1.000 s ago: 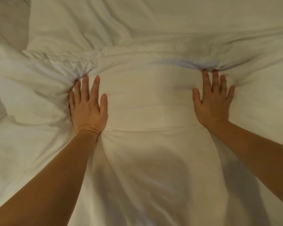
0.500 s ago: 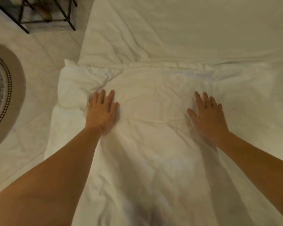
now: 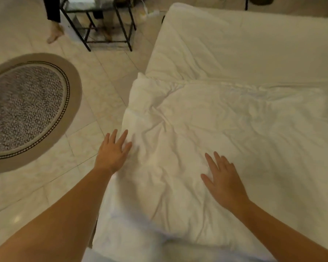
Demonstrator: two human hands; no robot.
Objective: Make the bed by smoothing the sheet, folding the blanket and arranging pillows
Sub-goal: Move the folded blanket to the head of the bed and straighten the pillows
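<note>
Slid back toward near edge: left hand [image 3: 113,152] and right hand [image 3: 222,179], fingers spread flat on blanket [image 3: 206,129]. Risk: dragging palms bunches fresh creases.

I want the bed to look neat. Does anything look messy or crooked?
Yes. The white blanket is wrinkled all over, with deep creases between the left hand and right hand. Its far left corner bunches up and sticks out past the bed edge.

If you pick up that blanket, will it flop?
Probably floppy: the blanket is full of soft creases and droops at its left edge. It looks puffy, so it is likely light for its size. Pushed, it would probably bunch up, not slide flat.
</note>
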